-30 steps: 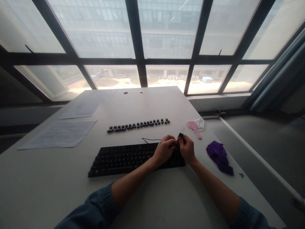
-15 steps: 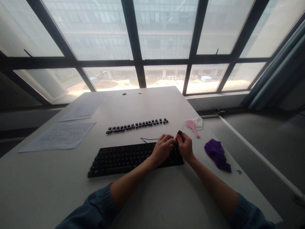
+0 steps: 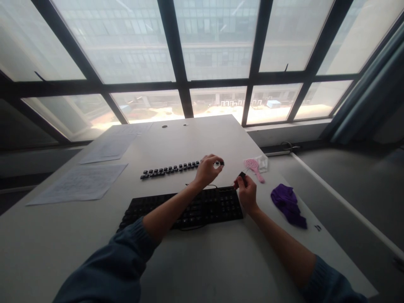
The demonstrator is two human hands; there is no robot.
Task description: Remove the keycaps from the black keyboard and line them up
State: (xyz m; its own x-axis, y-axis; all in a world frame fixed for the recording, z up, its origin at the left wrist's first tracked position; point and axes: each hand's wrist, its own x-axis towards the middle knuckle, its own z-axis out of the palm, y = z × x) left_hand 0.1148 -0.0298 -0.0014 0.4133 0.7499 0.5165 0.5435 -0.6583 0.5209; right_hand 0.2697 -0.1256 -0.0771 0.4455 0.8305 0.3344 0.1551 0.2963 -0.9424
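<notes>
My left hand (image 3: pixel 208 169) is at the right end of the rows of loose black keycaps (image 3: pixel 170 169), thumb and index finger curled in a pinch. A small dark keycap (image 3: pixel 222 163) shows at its fingertips. My right hand (image 3: pixel 247 191) is closed round the black handle of a wire keycap puller (image 3: pixel 242 174), its thin wire loops pointing up and right. That hand is just off the upper right corner of the black keyboard (image 3: pixel 189 212). A strip without caps (image 3: pixel 227 189) shows along the keyboard's top right edge. My left forearm covers part of the keyboard.
On the right of the white table (image 3: pixel 202 269) lie a pink comb-like brush (image 3: pixel 252 165), a white crumpled wrapper (image 3: pixel 262 163) and a purple cloth (image 3: pixel 288 205). Papers (image 3: pixel 78 183) lie at the left. A thin black cable (image 3: pixel 212 185) runs behind the keyboard.
My left hand has left the keyboard and moved up to the right end of the keycap rows. My right hand, still with the puller, has shifted slightly right and tilted it.
</notes>
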